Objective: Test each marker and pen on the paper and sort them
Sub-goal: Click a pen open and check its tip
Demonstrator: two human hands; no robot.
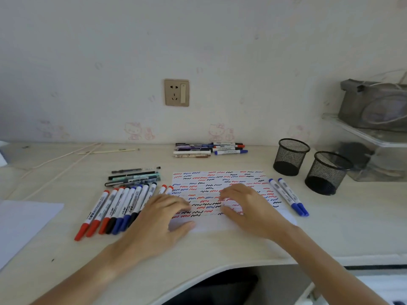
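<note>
Head view: worn high, facing forward and down.
Range: close over desk [220, 247] edge.
Far limit: wall [198, 51].

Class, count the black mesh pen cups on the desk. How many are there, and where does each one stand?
2. One mesh cup stands at the back right of the desk; the other mesh cup stands just right of it, nearer the person. Neither shows any pens.

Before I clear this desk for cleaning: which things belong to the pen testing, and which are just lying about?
Job: white paper covered in squiggles; row of red, black and blue markers; two blue markers; two black mesh cups.
Lying about: thin wooden sticks; grey bag.
</note>
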